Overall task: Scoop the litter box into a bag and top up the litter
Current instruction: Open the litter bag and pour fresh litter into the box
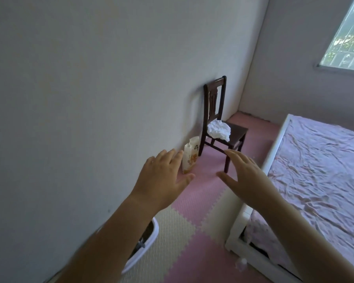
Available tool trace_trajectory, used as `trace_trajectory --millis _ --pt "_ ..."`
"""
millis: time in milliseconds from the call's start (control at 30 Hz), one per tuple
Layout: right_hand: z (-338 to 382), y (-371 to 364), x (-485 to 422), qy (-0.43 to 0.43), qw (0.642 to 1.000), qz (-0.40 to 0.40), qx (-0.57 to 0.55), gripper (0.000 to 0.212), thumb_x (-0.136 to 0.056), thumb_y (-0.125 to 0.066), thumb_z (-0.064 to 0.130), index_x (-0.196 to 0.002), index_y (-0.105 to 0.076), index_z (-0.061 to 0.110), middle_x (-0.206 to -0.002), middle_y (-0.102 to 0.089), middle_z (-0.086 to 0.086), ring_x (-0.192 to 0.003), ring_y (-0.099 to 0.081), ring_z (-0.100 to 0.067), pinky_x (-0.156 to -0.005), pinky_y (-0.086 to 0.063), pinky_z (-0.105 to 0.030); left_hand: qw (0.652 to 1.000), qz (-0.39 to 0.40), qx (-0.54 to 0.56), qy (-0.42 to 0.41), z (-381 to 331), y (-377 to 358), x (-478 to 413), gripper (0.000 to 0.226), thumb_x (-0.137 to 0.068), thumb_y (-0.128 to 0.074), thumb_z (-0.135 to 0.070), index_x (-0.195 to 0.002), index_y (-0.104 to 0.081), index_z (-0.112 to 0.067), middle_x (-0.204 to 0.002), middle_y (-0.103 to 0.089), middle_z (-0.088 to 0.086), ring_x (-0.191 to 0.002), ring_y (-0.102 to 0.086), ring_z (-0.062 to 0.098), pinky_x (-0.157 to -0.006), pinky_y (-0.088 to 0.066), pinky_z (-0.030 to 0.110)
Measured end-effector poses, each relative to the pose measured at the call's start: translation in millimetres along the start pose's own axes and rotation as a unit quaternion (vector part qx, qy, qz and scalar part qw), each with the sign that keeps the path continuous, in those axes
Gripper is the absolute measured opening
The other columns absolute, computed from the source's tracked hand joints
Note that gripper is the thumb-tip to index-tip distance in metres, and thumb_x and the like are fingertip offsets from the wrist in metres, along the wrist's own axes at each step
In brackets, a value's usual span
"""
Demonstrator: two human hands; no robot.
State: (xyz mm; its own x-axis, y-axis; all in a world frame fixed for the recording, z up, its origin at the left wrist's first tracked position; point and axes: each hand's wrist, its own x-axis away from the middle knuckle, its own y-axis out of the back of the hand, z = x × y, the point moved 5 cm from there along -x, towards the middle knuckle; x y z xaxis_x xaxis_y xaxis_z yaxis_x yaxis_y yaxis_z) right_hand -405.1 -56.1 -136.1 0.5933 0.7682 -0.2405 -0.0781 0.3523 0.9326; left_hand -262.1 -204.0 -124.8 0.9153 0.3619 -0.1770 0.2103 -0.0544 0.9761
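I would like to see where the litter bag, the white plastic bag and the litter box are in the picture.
litter bag (190, 158): head view, on its printed front panel.
white plastic bag (219, 130): head view, on the crumpled middle, lying on the chair seat.
litter box (149, 240): head view, on its white rim beside the left forearm.

The chair (219, 119) was dark, polished wood. The floor mat (200, 205) was textured matt foam. The bedsheet (323, 170) was wrinkled cloth. The litter box (149, 237) was smooth white plastic.
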Motion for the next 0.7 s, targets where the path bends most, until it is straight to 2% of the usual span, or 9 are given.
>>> trace_trajectory --millis 300,700 --pt "-107 -9 -127 0.016 0.999 0.018 -0.024 0.075 -0.09 -0.052 0.051 -0.15 -0.023 0.018 -0.156 -0.026 0.003 -0.143 -0.024 -0.015 -0.114 -0.018 -0.027 0.999 -0.011 -0.027 0.019 -24 -33 -151 0.071 -0.094 -0.025 -0.061 -0.151 -0.014 -0.02 -0.158 -0.018 0.0 -0.144 -0.014 0.016 -0.116 -0.014 0.034" --pt "-198 -29 -251 0.003 0.999 0.025 -0.045 0.072 -0.091 -0.053 0.048 -0.15 -0.024 0.019 -0.155 -0.027 0.004 -0.143 -0.023 -0.014 -0.114 -0.018 -0.027 0.999 0.013 -0.009 0.05 7 -87 -303 0.068 -0.096 -0.031 -0.056 -0.15 -0.019 -0.018 -0.156 -0.023 0.0 -0.143 -0.019 0.016 -0.114 -0.02 0.033"
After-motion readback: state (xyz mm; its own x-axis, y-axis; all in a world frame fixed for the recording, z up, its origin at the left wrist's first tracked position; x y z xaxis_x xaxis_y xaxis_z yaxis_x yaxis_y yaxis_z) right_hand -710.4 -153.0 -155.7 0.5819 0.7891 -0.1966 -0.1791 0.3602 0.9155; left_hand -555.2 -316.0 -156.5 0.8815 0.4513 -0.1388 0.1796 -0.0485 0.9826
